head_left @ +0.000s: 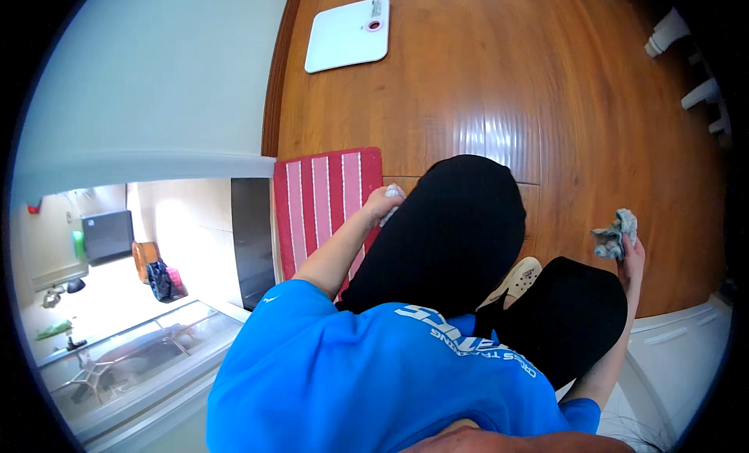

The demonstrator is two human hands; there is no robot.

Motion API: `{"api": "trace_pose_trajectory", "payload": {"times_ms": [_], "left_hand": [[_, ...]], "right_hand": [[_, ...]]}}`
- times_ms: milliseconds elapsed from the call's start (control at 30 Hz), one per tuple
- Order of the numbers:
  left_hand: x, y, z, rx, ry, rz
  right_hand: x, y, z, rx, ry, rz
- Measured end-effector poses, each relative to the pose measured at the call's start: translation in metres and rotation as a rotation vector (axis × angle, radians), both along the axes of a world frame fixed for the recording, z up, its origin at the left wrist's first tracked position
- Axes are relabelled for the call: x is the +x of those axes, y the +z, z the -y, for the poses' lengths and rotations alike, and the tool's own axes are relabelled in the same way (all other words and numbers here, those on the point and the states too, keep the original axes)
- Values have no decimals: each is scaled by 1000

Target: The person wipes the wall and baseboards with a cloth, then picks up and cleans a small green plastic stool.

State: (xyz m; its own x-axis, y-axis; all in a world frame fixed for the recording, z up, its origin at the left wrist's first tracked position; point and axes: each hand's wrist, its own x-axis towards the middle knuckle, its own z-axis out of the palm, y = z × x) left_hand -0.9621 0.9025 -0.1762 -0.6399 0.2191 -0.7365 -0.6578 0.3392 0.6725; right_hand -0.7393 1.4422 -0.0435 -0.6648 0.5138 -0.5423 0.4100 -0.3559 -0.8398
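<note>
My left hand (381,203) is closed around a crumpled white cloth or tissue (393,195), beside my black-trousered left knee (462,219). Beneath that hand lies the edge of a red and pink striped mat (322,207). Out past my right knee (579,312), my right hand (632,260) pinches a bunched grey-green and white cloth (614,235) above the wooden floor. Part of the left hand's cloth is hidden behind the knee. Both knees are bent, and a cream clog (522,277) shows between them.
A white bathroom scale (348,36) lies on the wood floor (445,72) near the wall. At left, a doorway opens onto a bright room behind a framed glass door (140,353). White furniture legs (667,34) stand at upper right; a white panelled surface (679,342) is at lower right.
</note>
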Motion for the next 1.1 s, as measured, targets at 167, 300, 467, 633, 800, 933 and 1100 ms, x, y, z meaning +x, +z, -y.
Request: {"api": "trace_pose_trajectory", "payload": {"times_ms": [167, 300, 467, 633, 800, 933, 1100], "left_hand": [[14, -19, -1, -180, -150, -146], [6, 6, -26, -144, -159, -139], [-46, 11, -64, -17, -166, -256], [-121, 18, -77, 218, -197, -246], [-122, 93, -109, 658, -416, -141], [-138, 164, -91, 499, -391, -330], [-150, 224, -23, 156, -261, -666]], "right_hand": [[-28, 8, 18, 212, 358, -51], [-57, 70, 46, 226, 496, -79], [-101, 98, 61, 380, 438, -166], [-171, 75, 91, 233, 526, -266], [-197, 48, 63, 172, 525, -298], [-226, 26, 59, 146, 604, -269], [-300, 21, 83, 167, 659, -183]]}}
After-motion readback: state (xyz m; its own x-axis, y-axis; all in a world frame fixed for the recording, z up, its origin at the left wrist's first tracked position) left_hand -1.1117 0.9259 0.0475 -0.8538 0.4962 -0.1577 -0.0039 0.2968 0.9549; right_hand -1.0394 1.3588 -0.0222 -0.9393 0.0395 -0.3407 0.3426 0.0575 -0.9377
